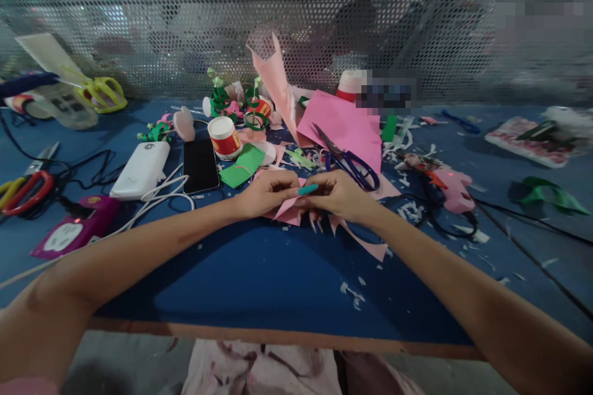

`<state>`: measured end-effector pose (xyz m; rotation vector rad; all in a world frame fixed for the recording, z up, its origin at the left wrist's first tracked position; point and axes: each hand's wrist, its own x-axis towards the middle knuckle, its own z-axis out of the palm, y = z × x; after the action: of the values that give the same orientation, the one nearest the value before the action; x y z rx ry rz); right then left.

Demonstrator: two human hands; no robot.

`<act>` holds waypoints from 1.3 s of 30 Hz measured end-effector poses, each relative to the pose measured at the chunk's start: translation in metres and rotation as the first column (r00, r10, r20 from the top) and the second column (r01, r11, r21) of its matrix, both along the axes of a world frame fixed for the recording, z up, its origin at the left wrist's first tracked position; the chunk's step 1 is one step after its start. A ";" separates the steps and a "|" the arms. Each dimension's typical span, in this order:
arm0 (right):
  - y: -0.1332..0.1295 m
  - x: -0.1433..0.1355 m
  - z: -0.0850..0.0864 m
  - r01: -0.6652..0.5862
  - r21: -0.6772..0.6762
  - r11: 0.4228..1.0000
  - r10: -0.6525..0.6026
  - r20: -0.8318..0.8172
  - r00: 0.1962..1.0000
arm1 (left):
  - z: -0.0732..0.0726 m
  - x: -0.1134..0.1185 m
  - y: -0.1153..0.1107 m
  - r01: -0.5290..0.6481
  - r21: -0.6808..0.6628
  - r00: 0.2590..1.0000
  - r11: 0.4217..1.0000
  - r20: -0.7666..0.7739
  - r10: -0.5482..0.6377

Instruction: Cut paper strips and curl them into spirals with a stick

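My left hand [269, 192] and my right hand [340, 195] meet over the blue table, fingers closed on a folded piece of pink paper [290, 211]. A teal nail or small teal stick [307, 189] shows between them; which it is, I cannot tell. Curved pink paper scraps [364, 244] lie just below my right hand. Behind the hands rest blue-handled scissors [354, 166], partly over a larger pink sheet [345, 126]. A green paper piece [242, 166] lies beyond my left hand.
To the left are a black phone [201, 165], a white power bank [141, 170], cables, a purple device [76, 227] and red-handled scissors [28, 192]. White-lidded jars [225, 137] stand behind. At right lies a pink glue gun [454, 190] with its cord. Perforated metal [185, 31] borders the back.
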<state>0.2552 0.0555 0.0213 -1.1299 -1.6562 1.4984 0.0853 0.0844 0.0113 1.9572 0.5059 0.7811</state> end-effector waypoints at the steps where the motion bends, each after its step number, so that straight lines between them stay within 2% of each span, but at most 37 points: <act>1: 0.000 0.000 0.000 -0.008 -0.002 1.000 0.008 -0.010 1.000 | -0.001 0.000 0.000 0.001 -0.013 1.000 1.000 0.001 -0.001; 5: 0.001 0.000 -0.001 0.000 0.015 1.000 0.001 -0.079 0.997 | -0.005 0.000 -0.002 -0.041 -0.164 0.992 0.986 0.112 0.060; 8: 0.002 0.000 -0.002 0.082 0.047 0.996 -0.076 -0.114 0.991 | -0.007 -0.003 -0.005 0.014 -0.272 0.978 0.962 0.202 0.043; 10: 0.000 -0.001 -0.001 0.108 0.042 0.993 -0.102 -0.132 0.986 | -0.006 -0.004 -0.007 0.047 -0.247 0.976 0.968 0.219 0.008; 12: -0.002 -0.003 -0.001 0.105 0.027 0.994 -0.100 -0.144 0.985 | -0.004 -0.006 -0.008 0.032 -0.196 0.972 0.980 0.233 0.015; 15: -0.005 -0.004 -0.001 0.083 0.018 0.996 -0.080 -0.146 0.986 | -0.002 -0.004 -0.008 -0.024 -0.145 0.977 0.989 0.205 0.053; 19: -0.007 -0.007 -0.001 0.068 0.015 0.998 -0.065 -0.144 0.987 | -0.005 -0.001 -0.006 -0.094 -0.142 0.980 0.985 0.162 0.117; 27: -0.010 -0.012 0.003 0.111 -0.018 0.994 -0.112 -0.142 0.983 | -0.010 0.001 -0.002 -0.130 -0.260 0.966 0.957 0.185 0.181; 34: -0.011 -0.013 -0.003 0.131 -0.003 0.991 -0.128 -0.222 0.967 | -0.011 0.003 0.004 -0.115 -0.444 0.949 0.889 0.216 0.231; 39: -0.010 -0.014 -0.006 0.159 0.032 0.987 -0.145 -0.266 0.953 | -0.012 0.003 0.004 -0.138 -0.456 0.925 0.879 0.258 0.279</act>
<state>0.2409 0.0458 0.0152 -0.9602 -1.3880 1.4291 0.0883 0.0889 -0.0011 1.3473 0.6423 1.0057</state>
